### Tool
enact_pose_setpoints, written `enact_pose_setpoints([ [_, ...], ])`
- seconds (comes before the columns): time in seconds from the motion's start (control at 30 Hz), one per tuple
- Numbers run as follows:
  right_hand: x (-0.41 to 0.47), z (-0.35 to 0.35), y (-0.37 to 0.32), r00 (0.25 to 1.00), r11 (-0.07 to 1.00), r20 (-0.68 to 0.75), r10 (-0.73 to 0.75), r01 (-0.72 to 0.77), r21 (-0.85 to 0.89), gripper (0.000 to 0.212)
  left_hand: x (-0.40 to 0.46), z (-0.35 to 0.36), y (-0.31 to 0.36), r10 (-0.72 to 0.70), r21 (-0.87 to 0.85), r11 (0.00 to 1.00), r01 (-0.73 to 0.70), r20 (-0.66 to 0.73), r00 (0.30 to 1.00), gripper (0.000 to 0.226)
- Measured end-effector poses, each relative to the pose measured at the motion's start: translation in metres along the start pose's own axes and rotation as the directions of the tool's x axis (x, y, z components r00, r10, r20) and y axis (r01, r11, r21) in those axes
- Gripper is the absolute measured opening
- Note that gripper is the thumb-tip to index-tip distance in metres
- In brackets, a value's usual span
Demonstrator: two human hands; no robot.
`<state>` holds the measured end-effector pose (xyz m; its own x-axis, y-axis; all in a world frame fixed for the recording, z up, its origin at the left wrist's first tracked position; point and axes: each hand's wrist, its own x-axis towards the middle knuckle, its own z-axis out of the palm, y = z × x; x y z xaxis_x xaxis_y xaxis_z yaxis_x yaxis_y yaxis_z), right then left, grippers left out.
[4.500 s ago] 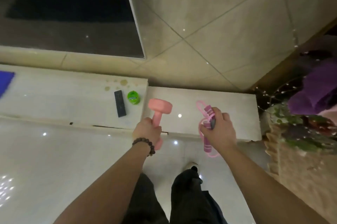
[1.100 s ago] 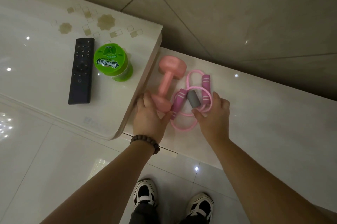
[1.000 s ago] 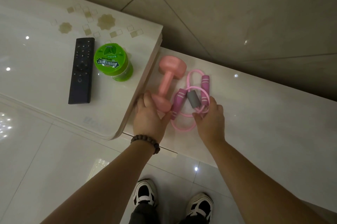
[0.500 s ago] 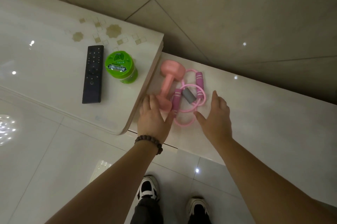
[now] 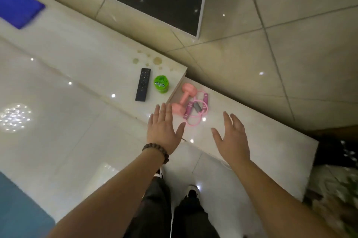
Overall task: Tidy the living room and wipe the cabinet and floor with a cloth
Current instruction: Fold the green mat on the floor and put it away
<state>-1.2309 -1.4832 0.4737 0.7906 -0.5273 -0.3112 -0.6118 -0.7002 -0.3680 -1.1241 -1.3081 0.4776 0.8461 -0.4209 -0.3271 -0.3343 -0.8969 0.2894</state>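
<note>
Hands off the cabinet, both spread and holding nothing

Left hand (image 5: 164,131) hangs flat with straight fingers, a bead bracelet (image 5: 156,150) on its wrist; right hand (image 5: 231,137) beside it is likewise released. Just beyond the left fingertips a pink dumbbell (image 5: 184,100) lies on the lower step of the cabinet (image 5: 251,140), a pink skipping rope (image 5: 195,113) touching it on the right-hand side. Further left of the dumbbell, on the higher step, stand a green tub (image 5: 161,84) and a black remote (image 5: 143,84). Far left lies a blue cloth (image 5: 17,8).
</note>
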Motion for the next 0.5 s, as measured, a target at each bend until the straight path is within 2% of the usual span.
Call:
enact_pose_setpoints([
  [0.13,-0.041,-0.036,-0.024,0.995,0.996,-0.014,-0.094,0.094,-0.009,0.065,-0.053,-0.042,0.0,-0.056,0.009,0.998,0.056,-0.034,0.998,0.075],
  [0.23,-0.064,-0.051,-0.036,0.993,0.993,-0.033,-0.112,0.113,0.026,0.064,-0.087,-0.057,-0.006,-0.115,0.008,0.993,0.115,-0.035,0.993,0.075],
  [0.5,-0.076,-0.071,-0.075,0.973,0.972,-0.019,-0.231,0.232,0.041,0.061,-0.132,-0.087,-0.031,-0.319,-0.069,0.947,0.313,-0.12,0.94,0.074],
])
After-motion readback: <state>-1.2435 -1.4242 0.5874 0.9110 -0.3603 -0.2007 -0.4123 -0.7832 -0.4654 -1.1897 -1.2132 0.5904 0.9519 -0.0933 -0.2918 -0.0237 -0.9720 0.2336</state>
